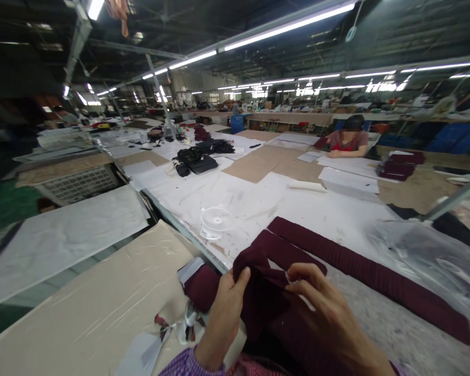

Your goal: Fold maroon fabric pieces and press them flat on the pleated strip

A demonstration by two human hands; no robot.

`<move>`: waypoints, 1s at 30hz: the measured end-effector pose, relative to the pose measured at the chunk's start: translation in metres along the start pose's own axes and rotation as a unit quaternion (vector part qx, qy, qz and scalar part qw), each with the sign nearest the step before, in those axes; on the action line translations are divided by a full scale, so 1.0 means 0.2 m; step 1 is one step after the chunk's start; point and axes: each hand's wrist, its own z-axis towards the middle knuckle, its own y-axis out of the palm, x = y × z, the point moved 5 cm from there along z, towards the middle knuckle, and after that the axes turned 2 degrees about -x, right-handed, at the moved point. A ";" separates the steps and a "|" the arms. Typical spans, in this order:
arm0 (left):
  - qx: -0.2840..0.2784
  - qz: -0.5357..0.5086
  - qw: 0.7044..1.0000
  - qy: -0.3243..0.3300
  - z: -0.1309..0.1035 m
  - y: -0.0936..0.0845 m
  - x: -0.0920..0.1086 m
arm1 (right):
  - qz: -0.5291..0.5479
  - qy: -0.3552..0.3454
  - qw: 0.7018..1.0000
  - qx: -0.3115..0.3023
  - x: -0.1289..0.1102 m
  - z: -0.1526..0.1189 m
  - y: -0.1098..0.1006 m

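Observation:
A piece of dark maroon fabric (264, 292) is held up close to my body between both hands. My left hand (225, 313) pinches its left edge, thumb on top. With thumb and fingers closed, my right hand (321, 297) grips the fabric's upper right edge. Behind my hands, a long row of overlapping maroon fabric pieces (360, 266) stretches across the table to the right. A shorter maroon stack (290, 250) lies beside it, partly hidden by the held fabric. Left of my left hand rests a maroon bundle (201, 287) with a pale label or card on it.
A small white fan (217, 219) stands on the white-covered table (172, 193). Black folded garments (196, 159) lie farther back. Across the table sits another person (348, 138) near maroon stacks (401, 164). Clear plastic sheeting (426, 256) is at right; scissors (190, 318) appear near my left forearm.

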 end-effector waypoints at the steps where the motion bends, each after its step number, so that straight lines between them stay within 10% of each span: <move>1: 0.002 -0.008 1.000 0.001 -0.01 0.01 0.00 | 0.054 0.027 0.998 -0.006 0.01 0.00 0.01; 8: -0.088 -0.065 0.993 -0.034 -0.09 0.12 0.03 | 0.288 0.318 0.903 0.000 0.17 -0.08 0.09; 14: 0.005 -0.103 0.994 -0.029 -0.04 0.02 -0.01 | 0.311 0.322 0.891 0.073 0.16 -0.13 0.09; 18: 0.027 -0.111 0.993 -0.027 -0.04 -0.01 -0.03 | 0.420 0.376 0.826 0.000 0.12 -0.13 0.15; 23: -0.057 -0.098 0.993 -0.025 -0.09 0.08 0.02 | 0.440 0.339 0.825 -0.103 0.06 -0.08 0.16; 30: -0.188 -0.093 0.976 -0.056 -0.14 0.13 0.02 | 0.385 0.446 0.806 -0.062 0.13 -0.13 0.14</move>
